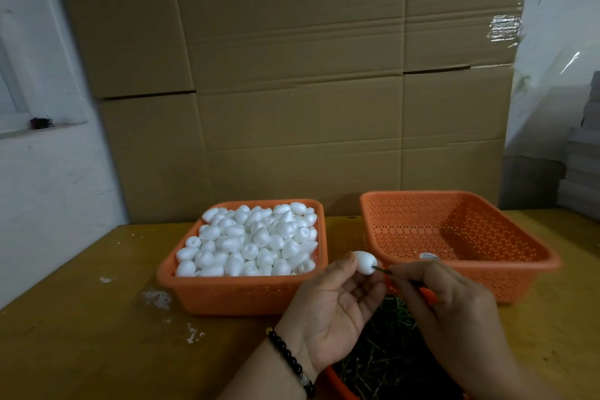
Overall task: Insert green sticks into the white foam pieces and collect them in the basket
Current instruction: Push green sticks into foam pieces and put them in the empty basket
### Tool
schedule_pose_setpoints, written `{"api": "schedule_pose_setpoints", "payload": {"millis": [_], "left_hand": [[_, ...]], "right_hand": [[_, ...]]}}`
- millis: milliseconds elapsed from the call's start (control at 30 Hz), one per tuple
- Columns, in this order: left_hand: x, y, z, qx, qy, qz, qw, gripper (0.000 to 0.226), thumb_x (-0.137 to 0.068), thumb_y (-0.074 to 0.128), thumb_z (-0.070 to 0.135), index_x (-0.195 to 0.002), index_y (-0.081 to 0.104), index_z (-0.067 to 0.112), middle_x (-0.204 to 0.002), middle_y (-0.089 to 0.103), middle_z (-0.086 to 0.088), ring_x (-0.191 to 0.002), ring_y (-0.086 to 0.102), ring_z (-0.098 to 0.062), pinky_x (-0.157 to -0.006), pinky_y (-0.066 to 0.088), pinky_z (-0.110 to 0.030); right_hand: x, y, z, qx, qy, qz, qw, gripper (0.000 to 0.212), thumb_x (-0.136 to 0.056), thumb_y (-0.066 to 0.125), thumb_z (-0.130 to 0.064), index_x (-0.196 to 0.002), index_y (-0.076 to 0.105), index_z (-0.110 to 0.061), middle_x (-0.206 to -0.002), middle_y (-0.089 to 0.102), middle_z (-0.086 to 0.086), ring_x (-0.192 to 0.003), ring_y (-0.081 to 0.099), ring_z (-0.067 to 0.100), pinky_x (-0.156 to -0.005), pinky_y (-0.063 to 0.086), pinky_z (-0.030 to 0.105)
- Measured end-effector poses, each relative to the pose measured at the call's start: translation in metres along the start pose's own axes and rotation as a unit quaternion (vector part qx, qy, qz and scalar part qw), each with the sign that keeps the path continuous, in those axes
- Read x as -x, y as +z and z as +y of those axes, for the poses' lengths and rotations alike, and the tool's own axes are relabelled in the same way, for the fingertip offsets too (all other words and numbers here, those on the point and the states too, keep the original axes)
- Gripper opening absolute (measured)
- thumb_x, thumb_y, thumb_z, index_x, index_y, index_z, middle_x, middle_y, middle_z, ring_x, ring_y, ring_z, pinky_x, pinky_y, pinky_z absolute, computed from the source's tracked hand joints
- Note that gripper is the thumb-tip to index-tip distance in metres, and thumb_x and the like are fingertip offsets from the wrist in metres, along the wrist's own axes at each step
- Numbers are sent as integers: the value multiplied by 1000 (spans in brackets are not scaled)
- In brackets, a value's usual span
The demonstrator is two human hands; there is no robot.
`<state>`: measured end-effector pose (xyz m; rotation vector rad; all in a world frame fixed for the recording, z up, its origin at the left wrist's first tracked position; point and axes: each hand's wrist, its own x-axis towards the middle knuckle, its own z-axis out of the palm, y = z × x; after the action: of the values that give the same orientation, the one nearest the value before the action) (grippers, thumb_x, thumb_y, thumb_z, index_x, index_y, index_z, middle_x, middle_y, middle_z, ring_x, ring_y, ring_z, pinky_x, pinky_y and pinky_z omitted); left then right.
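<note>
Foam piece, egg-shaped, matte white and smooth, sits pinched in the grip of the left hand between thumb and curled fingers, held in the air above the worktop, just in front of the gap between the two orange baskets. A thin dark-green stick meets its right end, its tip touching or just entering the foam; the right hand pinches the stick's other end between thumb and forefinger. The left basket is heaped with many more white foam eggs, some showing a small dimple on one end. The right basket is perforated and nearly bare, with one small pale object on its floor. Below the hands, an orange container holds a loose tangle of green sticks. A dark bead bracelet circles the left wrist. White crumbs dot the worktop, and brown cardboard boxes stand behind.
</note>
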<state>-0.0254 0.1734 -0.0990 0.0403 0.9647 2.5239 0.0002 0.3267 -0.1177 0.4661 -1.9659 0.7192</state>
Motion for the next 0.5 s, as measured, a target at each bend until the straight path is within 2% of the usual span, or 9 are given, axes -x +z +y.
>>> {"api": "schedule_pose_setpoints", "payload": {"millis": [100, 500], "left_hand": [[1, 0, -1, -13, 7, -6, 1000, 16, -83, 61, 11, -93, 65, -2, -87, 67, -17, -73, 65, -21, -65, 58, -30], [-1, -1, -6, -44, 13, -21, 999, 17, -82, 62, 10, -96, 61, 1, -83, 68, -13, -73, 66, -18, -66, 57, -29]], "right_hand": [[0, -1, 0, 3, 0, -9, 1000, 10, -72, 70, -12, -81, 72, -9, -82, 69, -5, -71, 64, 1, -62, 52, 15], [2, 3, 3, -8, 4, -10, 1000, 8, -72, 70, -10, -80, 72, -7, -81, 69, -3, -76, 62, 2, -67, 51, 15]]}}
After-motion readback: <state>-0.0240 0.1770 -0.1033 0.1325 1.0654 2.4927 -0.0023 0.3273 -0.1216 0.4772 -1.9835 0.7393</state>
